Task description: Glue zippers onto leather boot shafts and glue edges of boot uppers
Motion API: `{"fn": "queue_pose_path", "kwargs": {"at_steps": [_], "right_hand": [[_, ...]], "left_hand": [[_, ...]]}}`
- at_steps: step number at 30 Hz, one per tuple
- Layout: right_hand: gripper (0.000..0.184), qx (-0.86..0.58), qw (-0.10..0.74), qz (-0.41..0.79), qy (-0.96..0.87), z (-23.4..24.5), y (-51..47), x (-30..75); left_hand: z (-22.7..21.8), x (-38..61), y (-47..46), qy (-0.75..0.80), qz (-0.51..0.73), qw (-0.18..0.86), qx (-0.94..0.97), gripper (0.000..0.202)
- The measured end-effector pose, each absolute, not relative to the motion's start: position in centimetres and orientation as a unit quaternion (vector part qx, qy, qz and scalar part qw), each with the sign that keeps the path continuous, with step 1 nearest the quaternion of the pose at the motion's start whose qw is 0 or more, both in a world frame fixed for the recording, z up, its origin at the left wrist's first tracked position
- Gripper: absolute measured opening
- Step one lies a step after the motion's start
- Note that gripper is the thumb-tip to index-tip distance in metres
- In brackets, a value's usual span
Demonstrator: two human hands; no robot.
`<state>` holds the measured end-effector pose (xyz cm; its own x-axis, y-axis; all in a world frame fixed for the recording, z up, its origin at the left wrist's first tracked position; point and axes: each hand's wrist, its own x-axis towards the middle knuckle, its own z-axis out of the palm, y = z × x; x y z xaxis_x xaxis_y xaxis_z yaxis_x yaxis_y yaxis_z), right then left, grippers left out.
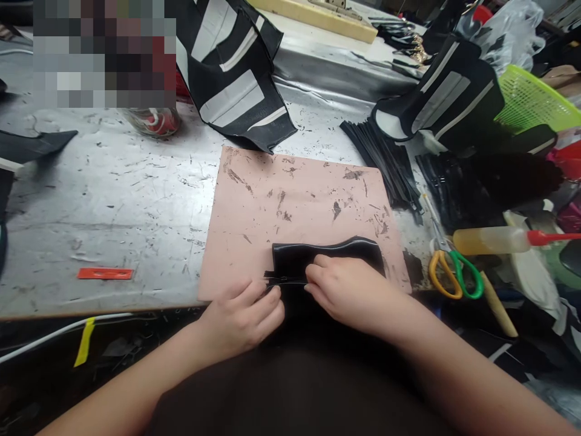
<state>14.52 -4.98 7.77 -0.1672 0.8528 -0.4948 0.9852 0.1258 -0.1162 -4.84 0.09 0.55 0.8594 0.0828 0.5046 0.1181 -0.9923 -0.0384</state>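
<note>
A glossy black leather-like piece [325,251] lies at the near edge of a scuffed pink mat [254,206], its far edge curled up. Along its near side runs a narrow black strip [287,280] that looks like zipper tape. My left hand [247,315] is closed, pinching the strip's left end between thumb and fingers. Farther right, my right hand [340,287] is closed too, its fingertips gripping the strip where it meets the leather piece. Part of the black piece is hidden beneath my right hand, and its near side hangs over the dark table edge.
Right of the mat lie scissors [447,266] with yellow and green handles, a glue bottle [492,240] and a bundle of black strips [385,160]. Black panels with white strips [240,79] stand behind the mat. An orange-red piece [105,274] lies left. A green basket [535,100] stands far right.
</note>
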Motion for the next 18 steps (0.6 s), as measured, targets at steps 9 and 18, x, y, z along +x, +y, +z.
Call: {"fn": "queue_pose_path", "kwargs": {"at_steps": [9,18], "right_hand": [[0.022,0.619,0.204,-0.178,0.738,6.8,-4.4,13.9],[0.028,0.669,0.224,-0.186,0.684,8.5,-5.2,15.2]], "left_hand": [[0.0,-4.6,0.4,-0.036,-0.191,-0.014,-0.981,0.042],[0.4,-3.3,0.0,-0.053,-0.212,-0.002,-0.976,0.036]]}}
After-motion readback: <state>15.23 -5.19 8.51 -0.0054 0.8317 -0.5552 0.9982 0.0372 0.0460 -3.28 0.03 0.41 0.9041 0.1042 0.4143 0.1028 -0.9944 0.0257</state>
